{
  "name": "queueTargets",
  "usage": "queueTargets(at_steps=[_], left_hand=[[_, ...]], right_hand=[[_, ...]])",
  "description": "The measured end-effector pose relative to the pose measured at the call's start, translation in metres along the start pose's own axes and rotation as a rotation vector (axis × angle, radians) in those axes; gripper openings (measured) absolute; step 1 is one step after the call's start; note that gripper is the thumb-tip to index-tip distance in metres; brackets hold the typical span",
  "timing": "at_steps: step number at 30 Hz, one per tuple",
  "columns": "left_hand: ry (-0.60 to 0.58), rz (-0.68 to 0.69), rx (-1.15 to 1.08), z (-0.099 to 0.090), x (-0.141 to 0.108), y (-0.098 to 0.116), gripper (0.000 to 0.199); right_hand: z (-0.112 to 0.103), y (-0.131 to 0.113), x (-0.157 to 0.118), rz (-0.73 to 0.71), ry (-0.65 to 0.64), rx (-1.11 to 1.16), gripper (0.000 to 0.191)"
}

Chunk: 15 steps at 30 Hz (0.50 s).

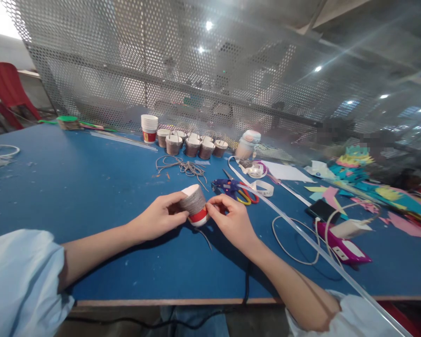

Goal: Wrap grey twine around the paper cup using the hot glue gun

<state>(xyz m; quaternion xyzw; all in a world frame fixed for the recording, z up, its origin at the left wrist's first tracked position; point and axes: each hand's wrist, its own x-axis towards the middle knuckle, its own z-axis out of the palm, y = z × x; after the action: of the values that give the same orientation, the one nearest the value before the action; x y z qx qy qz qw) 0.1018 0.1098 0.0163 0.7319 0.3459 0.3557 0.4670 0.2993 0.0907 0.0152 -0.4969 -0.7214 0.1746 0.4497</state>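
Note:
A small paper cup (192, 202), tilted over the table, has grey cord wound round its upper part, while a red band and white base show below. My left hand (164, 211) is closed round its left side, thumb in front. At the cup's right side, the fingertips of my right hand (230, 219) are pinched together against the red band; what lies between them is hidden. A loose length of grey cord (206, 238) trails below the cup. Just beyond my right hand are a blue glue gun (226, 186) and scissors (247, 194) with red and yellow handles.
Several cord-covered cups with handles (192, 146) stand at the back beside stacked paper cups (149, 127). A tangle of cord (187, 167) lies before them. A long clear strip (291, 217) slants across the right, near a purple power strip (344, 245), cables and coloured paper scraps (331, 196).

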Motion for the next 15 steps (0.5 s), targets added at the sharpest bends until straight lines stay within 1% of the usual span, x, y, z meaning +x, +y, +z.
queueTargets(at_steps=[9, 15], left_hand=[[-0.013, -0.008, -0.025, -0.0035, -0.0001, 0.0018, 0.011], [-0.052, -0.064, -0.076, -0.0045, 0.0007, -0.0019, 0.017]], right_hand=[[-0.0011, -0.0015, 0.0003, 0.058, -0.021, 0.051, 0.014], [-0.0026, -0.0033, 0.0028, 0.145, -0.043, 0.110, 0.016]])
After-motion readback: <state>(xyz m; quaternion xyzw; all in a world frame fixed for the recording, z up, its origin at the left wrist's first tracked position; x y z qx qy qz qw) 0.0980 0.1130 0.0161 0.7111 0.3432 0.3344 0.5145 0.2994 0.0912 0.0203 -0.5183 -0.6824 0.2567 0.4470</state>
